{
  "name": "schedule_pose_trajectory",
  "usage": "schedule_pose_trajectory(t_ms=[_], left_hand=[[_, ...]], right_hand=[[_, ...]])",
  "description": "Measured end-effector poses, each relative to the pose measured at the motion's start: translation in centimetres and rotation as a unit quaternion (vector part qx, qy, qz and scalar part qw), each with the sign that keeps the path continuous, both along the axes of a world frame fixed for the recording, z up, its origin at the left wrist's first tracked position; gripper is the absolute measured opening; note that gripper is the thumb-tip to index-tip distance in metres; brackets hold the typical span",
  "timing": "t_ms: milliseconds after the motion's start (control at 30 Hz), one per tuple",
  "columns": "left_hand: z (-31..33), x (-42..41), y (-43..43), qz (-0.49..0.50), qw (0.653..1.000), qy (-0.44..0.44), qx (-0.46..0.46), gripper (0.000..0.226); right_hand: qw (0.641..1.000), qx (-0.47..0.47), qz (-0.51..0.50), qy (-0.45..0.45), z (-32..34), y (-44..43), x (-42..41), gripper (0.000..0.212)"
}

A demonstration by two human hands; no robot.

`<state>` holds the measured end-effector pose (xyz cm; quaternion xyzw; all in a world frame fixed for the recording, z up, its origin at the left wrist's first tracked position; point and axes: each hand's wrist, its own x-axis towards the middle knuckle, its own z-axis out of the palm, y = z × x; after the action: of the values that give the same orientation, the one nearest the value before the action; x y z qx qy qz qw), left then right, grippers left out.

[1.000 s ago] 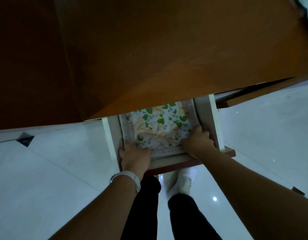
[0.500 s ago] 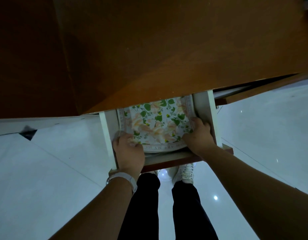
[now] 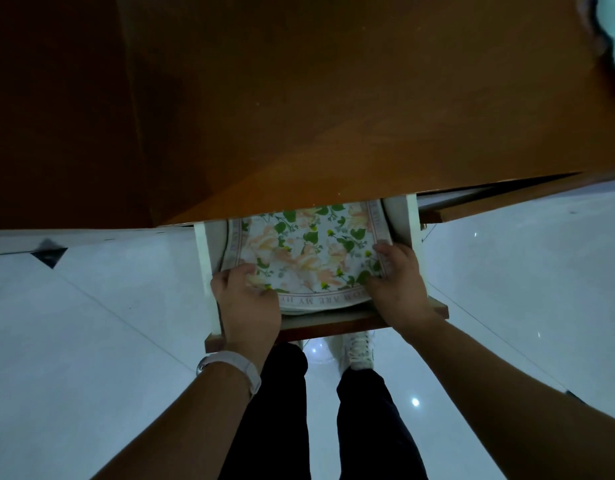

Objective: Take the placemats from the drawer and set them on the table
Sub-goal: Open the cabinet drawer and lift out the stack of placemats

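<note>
A stack of floral placemats [image 3: 309, 251], white with green leaves and peach flowers, lies in the open drawer [image 3: 411, 237] under the brown wooden table [image 3: 333, 98]. My left hand [image 3: 247, 303] grips the stack's near left corner, thumb on top. My right hand [image 3: 399, 278] grips the near right corner and side edge. The stack's front edge bows upward between the hands. Its far part is hidden under the tabletop.
The drawer's white sides and brown front panel [image 3: 333, 323] jut out toward my legs [image 3: 333, 410]. Glossy white floor tiles [image 3: 91, 341] spread left and right. A pale object [image 3: 614, 36] sits at the table's far right corner.
Both hands have closed tighter on the stack's near corners, and its front edge has lifted and bowed. The view has shifted slightly downward.
</note>
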<state>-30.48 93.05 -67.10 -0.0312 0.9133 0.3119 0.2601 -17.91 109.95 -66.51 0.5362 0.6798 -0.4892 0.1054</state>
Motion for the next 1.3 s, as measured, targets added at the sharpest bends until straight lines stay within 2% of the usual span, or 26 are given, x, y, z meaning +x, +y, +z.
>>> schedule_pose_trajectory(t_ms=[233,367,467,667,900,1000,1100,1233,1300], left_hand=[[5.5,0.8,-1.9,-0.013,0.996,0.069,0.058,0.043],[8.6,2.0,-2.9,-0.016,0.994,0.087,0.067,0.035],[10.3,3.9,-4.0,-0.012,0.993,0.094,0.069,0.031],[13.9,8.6,-5.5,0.047,0.989,0.116,0.081,0.032],[16.4,11.7,-9.2,0.055,0.989,0.100,0.095,0.043],[15.1,11.8,-11.6,0.062,0.995,0.045,0.066,0.047],[13.5,11.5,-13.5,0.071,0.992,-0.073,0.078,0.051],[11.7,10.7,-14.9,0.071,0.984,-0.156,0.052,0.076],[11.1,10.1,-14.9,0.056,0.975,-0.203,0.069,0.072]], right_hand=[[0.998,0.024,0.007,0.059,4.6,-0.8,1.4,0.051],[0.996,-0.004,-0.007,0.084,7.1,-1.4,2.7,0.061],[0.996,-0.030,-0.020,0.078,9.3,-1.5,3.9,0.071],[0.995,-0.050,-0.019,0.084,12.8,-2.6,7.4,0.074],[0.991,-0.057,-0.104,0.062,15.7,-6.1,11.3,0.082],[0.988,-0.087,-0.115,0.054,15.7,-7.8,12.3,0.083],[0.985,-0.133,-0.101,0.031,14.7,-8.6,12.8,0.075],[0.983,-0.159,-0.087,-0.029,12.0,-8.1,14.1,0.070],[0.982,-0.168,-0.070,-0.055,10.5,-7.7,14.6,0.060]])
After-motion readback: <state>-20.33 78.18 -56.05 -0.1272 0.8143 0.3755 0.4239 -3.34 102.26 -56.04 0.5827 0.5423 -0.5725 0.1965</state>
